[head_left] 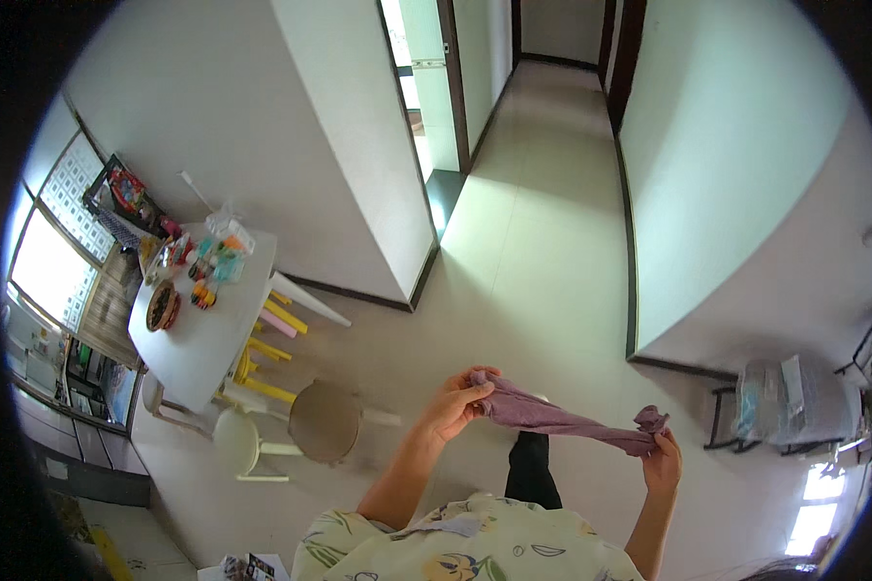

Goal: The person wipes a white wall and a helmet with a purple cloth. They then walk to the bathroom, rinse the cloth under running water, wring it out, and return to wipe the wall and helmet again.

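A mauve cloth (552,415) is stretched between my two hands in front of my body, bunched into a narrow band. My left hand (456,403) grips one end, with the thumb on top of the fabric. At the other end my right hand (661,459) holds the cloth, and a crumpled tuft sticks up above the fingers. The cloth sags slightly towards the right. Beneath it my leg in black trousers (532,472) shows against the tiled floor.
A white table (203,356) at left bears a wicker basket (163,306), bottles and bags. Stools, one with a brown round seat (325,421), stand beside it. A plastic-covered item (799,403) rests on a black rack at right. A tiled corridor (530,181) runs ahead between walls.
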The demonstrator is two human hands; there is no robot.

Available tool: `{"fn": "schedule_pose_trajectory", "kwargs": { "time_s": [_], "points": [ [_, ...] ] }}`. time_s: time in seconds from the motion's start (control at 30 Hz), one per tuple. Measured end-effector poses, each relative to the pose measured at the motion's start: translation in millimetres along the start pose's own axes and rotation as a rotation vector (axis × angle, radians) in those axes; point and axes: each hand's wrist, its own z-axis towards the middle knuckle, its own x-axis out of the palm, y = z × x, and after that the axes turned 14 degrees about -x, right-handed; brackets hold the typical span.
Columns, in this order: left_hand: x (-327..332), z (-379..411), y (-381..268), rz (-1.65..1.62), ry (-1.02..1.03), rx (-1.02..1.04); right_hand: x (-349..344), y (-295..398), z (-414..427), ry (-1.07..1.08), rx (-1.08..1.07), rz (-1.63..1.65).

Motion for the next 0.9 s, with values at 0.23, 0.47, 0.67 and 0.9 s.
{"fn": "schedule_pose_trajectory", "kwargs": {
  "time_s": [0.23,0.47,0.67,0.9],
  "points": [
    [-19.3,157.3,-115.1,0.002,-0.261,0.093,100.7,-39.8,266.2,0.036,0.094,0.000],
    [-76.0,239.4,-222.0,-0.075,-0.653,0.275,323.1,-75.9,495.5,0.367,0.256,-0.111],
    [-118.2,379.4,-316.1,-0.061,-0.791,0.180,450.4,-134.6,640.9,0.503,0.197,-0.120],
    [-91.4,528.9,-508.5,-0.237,-0.488,0.337,457.2,-139.0,795.7,0.355,0.202,-0.151]
  ]
}}
